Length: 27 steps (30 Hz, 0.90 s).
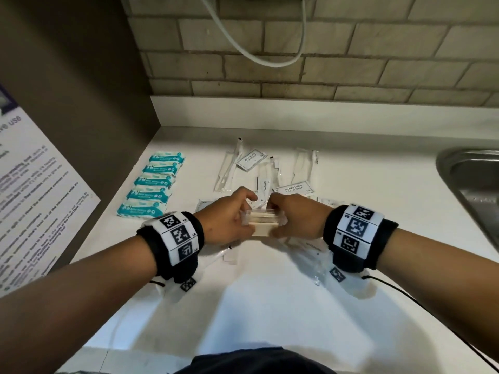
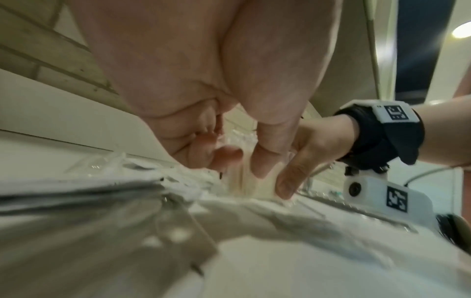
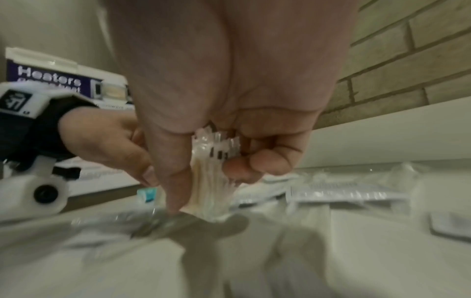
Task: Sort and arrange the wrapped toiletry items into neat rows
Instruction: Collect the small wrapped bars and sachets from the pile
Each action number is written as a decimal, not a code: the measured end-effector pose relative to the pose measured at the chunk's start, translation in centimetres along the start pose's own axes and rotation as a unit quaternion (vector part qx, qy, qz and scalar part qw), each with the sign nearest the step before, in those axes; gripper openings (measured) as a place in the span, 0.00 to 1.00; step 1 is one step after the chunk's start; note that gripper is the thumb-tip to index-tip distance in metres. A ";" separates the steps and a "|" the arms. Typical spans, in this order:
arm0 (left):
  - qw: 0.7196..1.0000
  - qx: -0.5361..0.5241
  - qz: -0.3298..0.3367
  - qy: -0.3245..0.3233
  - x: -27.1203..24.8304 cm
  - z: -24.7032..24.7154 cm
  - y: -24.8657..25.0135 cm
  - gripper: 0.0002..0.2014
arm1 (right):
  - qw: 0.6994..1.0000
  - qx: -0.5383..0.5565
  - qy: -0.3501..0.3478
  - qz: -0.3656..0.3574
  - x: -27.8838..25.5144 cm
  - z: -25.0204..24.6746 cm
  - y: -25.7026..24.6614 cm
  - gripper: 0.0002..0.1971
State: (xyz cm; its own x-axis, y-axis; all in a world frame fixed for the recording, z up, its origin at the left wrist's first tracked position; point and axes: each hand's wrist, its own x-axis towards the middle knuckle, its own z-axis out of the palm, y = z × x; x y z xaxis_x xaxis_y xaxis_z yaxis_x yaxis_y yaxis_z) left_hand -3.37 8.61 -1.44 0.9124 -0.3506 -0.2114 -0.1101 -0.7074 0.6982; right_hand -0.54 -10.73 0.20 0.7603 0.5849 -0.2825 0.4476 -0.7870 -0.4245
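Note:
Both hands hold one stack of clear-wrapped cream items (image 1: 263, 221) just above the white counter (image 1: 270, 300). My left hand (image 1: 229, 214) grips its left end, my right hand (image 1: 294, 217) its right end. The right wrist view shows the bundle (image 3: 213, 181) edge-on, pinched between thumb and curled fingers. In the left wrist view the stack (image 2: 244, 181) is blurred, between my fingers and the other hand. A column of several teal soap packets (image 1: 154, 183) lies at the left. Loose wrapped toothbrushes (image 1: 229, 168) and shampoo sachets (image 1: 294, 188) lie scattered behind my hands.
A steel sink (image 1: 475, 184) is set into the counter at the right. A brown panel with a printed notice (image 1: 35, 190) stands at the left. A brick wall with a hanging white cable (image 1: 259, 55) backs the counter. More clear wrappers (image 1: 310, 247) lie under my wrists.

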 end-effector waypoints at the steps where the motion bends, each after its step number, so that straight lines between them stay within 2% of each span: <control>1: 1.000 -0.003 0.006 0.019 0.2 -1.0 0.0 0.28 | 1.000 0.003 0.007 -0.007 0.3 -1.0 -0.3 0.20; 6: 0.990 -0.095 0.027 0.097 1.0 -6.0 0.7 0.17 | 0.997 0.061 0.045 -0.024 2.4 -6.1 -1.8 0.17; 11: 0.959 -0.249 0.043 0.130 1.6 -10.8 0.8 0.16 | 0.989 0.124 0.063 -0.042 5.3 -10.5 -4.0 0.18; 13: 0.945 -0.287 0.045 0.147 2.0 -12.2 0.3 0.15 | 0.985 0.153 0.060 -0.046 6.8 -11.4 -4.9 0.19; 16: 0.931 -0.312 0.033 0.187 2.6 -14.1 -1.1 0.07 | 0.983 0.161 0.068 -0.055 9.5 -12.0 -6.1 0.21; 18: 0.923 -0.321 0.024 0.210 3.0 -15.1 -2.4 0.05 | 0.983 0.159 0.065 -0.061 11.3 -11.8 -6.5 0.26; 20: 0.916 -0.325 0.007 0.236 3.3 -15.7 -3.9 0.04 | 0.991 0.116 0.029 -0.055 12.8 -10.9 -6.3 0.37; 23: 0.908 -0.315 -0.037 0.272 3.9 -16.5 -6.5 0.07 | 0.998 -0.047 -0.044 -0.017 15.4 -8.4 -5.6 0.58; 25: 0.908 -0.303 -0.069 0.282 4.8 -16.5 -8.0 0.08 | 0.990 -0.122 -0.076 0.016 16.6 -6.3 -5.4 0.63; 27: 0.910 -0.286 -0.098 0.284 6.0 -16.4 -9.6 0.08 | 0.982 -0.155 -0.100 0.030 17.6 -4.4 -5.3 0.61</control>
State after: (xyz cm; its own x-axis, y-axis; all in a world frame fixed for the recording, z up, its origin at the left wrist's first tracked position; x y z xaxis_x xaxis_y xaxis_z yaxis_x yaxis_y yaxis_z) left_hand 9.62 23.40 1.78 0.9669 0.2367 -0.0948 0.1507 -0.2309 0.9612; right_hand 12.56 2.87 1.25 0.6964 0.5375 -0.4755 0.5495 -0.8256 -0.1284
